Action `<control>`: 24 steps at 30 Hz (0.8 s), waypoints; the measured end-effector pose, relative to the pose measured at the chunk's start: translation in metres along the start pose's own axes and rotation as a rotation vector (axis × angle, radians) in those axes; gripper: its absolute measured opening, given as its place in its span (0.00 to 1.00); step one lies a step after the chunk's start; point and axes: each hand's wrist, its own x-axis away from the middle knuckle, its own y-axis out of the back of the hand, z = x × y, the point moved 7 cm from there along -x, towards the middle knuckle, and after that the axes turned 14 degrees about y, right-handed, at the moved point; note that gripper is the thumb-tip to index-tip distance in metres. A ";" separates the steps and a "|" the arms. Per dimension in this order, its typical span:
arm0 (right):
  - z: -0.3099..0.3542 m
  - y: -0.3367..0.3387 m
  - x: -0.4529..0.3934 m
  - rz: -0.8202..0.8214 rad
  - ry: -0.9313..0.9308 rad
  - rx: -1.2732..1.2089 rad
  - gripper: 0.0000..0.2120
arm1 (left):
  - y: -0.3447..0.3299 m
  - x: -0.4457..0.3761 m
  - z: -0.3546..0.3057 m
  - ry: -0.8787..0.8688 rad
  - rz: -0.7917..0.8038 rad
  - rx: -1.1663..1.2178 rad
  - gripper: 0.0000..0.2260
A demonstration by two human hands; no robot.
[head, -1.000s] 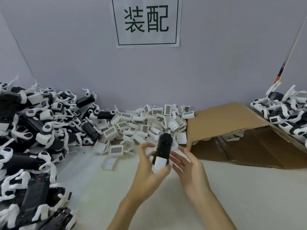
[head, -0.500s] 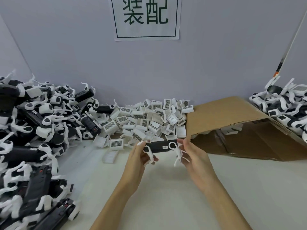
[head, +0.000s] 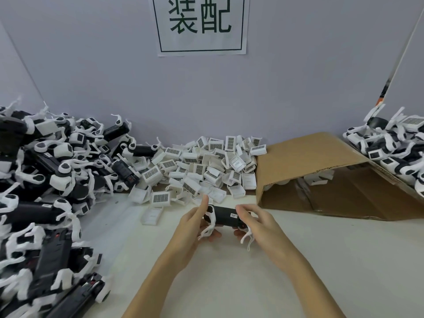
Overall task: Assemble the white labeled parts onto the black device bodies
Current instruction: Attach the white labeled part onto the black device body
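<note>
My left hand [head: 195,222] and right hand [head: 257,223] reach forward, fingers closed on either end of one black device body [head: 226,218] held level above the table [head: 229,278]. Beyond lies a heap of white labeled parts [head: 202,167], too many to count.

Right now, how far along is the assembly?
Done: a pile of bodies with labeled parts fitted sits at right. In hand: left hand and right hand hold one black device body level, no labeled part visible on it. Left: a heap of loose white labeled parts and a large pile of black bodies at left.
</note>
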 end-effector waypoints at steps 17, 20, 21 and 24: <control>0.025 0.011 0.003 0.010 0.244 -0.083 0.29 | 0.006 0.015 -0.025 -0.350 -0.016 -0.274 0.17; 0.027 0.009 0.004 0.085 0.300 -0.047 0.26 | 0.009 0.012 -0.022 -0.354 0.029 -0.294 0.24; 0.028 0.006 0.004 0.131 0.307 -0.040 0.26 | 0.012 0.012 -0.025 -0.370 0.015 -0.315 0.29; 0.023 0.001 0.003 0.181 0.226 -0.150 0.32 | 0.016 0.015 -0.032 -0.520 -0.043 -0.463 0.36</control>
